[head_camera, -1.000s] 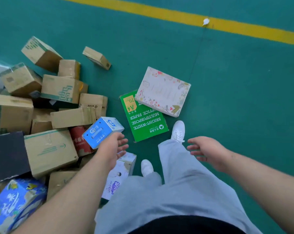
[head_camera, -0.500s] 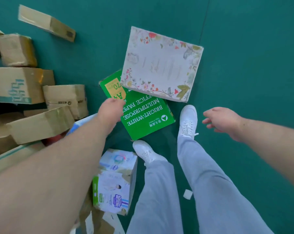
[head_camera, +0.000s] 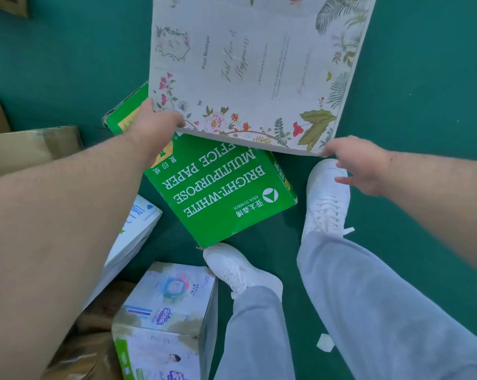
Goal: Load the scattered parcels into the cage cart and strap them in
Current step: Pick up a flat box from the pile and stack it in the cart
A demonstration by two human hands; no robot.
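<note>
Floral box (head_camera: 259,64): flat, white, flower-printed parcel on the green floor (head_camera: 67,64). Its near edge overlaps the green paper box (head_camera: 220,190), which sticks out from under it toward you. Your left hand (head_camera: 155,124) is on the floral box's near-left corner, thumb over the top face and fingers along the left side; it reads as a grasp on that corner. Your right hand (head_camera: 363,165) is at the near-right corner, one fingertip touching the edge and the others loose and spread, not closed on anything. Step in hand, as I judge it: picking up this one parcel, early in the loading, with many parcels not yet loaded and no strapping begun. Next move calls for getting the right fingers under the near-right corner, then lifting level with both hands so the wide box does not tip or drag the green one. Your right shoe (head_camera: 327,198) is just nearside of that corner; mind it. A printed white carton (head_camera: 171,305) lies nearer you, beyond the green box. Brown cartons (head_camera: 31,149) lie well left of the floral box. The cage cart is not in view.
</note>
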